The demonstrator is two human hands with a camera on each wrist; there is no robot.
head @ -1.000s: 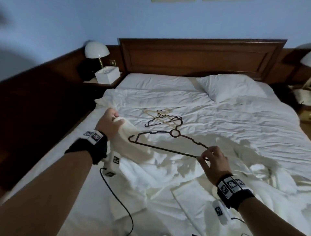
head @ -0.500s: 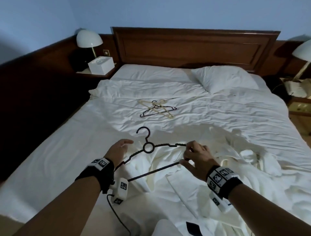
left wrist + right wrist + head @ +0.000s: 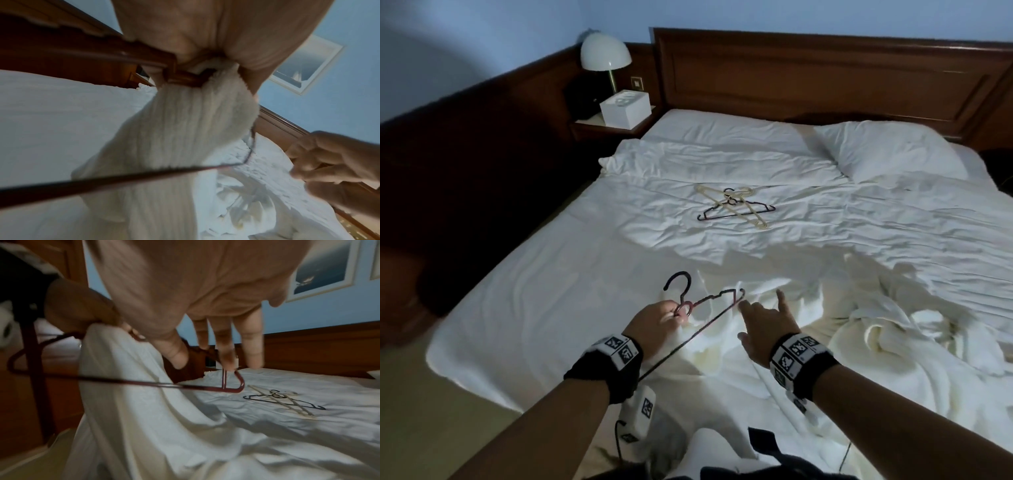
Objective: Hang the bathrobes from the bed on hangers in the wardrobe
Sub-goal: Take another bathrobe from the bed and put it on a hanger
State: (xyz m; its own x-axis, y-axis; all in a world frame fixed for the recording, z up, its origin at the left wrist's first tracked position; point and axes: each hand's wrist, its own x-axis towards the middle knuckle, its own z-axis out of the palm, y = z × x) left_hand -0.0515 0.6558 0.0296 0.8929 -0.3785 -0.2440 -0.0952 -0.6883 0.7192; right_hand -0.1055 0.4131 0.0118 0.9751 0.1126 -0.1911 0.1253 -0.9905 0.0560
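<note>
Left hand [image 3: 659, 317] grips dark hanger [image 3: 702, 320] neck plus bathrobe [image 3: 709, 346] fabric above bed [image 3: 551, 274]. Right hand [image 3: 765, 323] spread, empty, beside hanger's end. 2 spare hangers [image 3: 736, 207] mid-bed. Lamp [image 3: 606, 56], white box [image 3: 625, 109] left. Wrist views blurred.

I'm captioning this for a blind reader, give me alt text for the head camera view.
Left hand grips a dark red hanger and white bathrobe over a rumpled bed, while the open right hand reaches in. Spare hangers lie further up.
</note>
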